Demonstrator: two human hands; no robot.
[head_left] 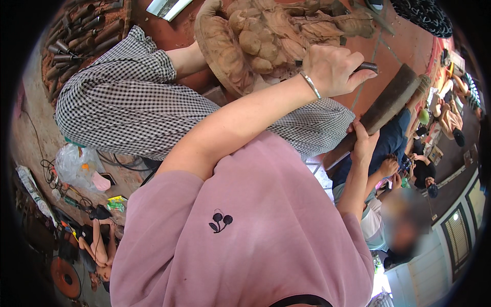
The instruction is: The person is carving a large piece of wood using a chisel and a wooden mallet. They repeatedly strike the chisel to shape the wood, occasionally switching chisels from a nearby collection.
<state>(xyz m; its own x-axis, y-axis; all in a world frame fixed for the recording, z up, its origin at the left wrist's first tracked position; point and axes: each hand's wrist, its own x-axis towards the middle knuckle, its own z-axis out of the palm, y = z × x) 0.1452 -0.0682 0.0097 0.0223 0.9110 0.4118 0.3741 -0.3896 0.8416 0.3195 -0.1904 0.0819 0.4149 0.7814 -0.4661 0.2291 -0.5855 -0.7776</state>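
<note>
My left hand [332, 69], with a bangle at the wrist, is closed around a chisel [369, 67]. Its dark handle end sticks out past the thumb, and a short bit of the shaft shows on the other side. The chisel lies over the near edge of a brown wood carving [255, 38] with rounded, deeply cut shapes. Whether the blade touches the wood is hidden. On the right, my right hand [364, 142] grips a long, dark wooden mallet [391, 97], whose thick end tilts up and away, apart from the chisel.
Many carving chisels [76, 41] lie heaped at the far left. A clear plastic bag [76, 166] and cables lie on the floor at the left. Another person [376, 179] sits close on my right; more people [450, 115] are farther off. My checkered legs flank the carving.
</note>
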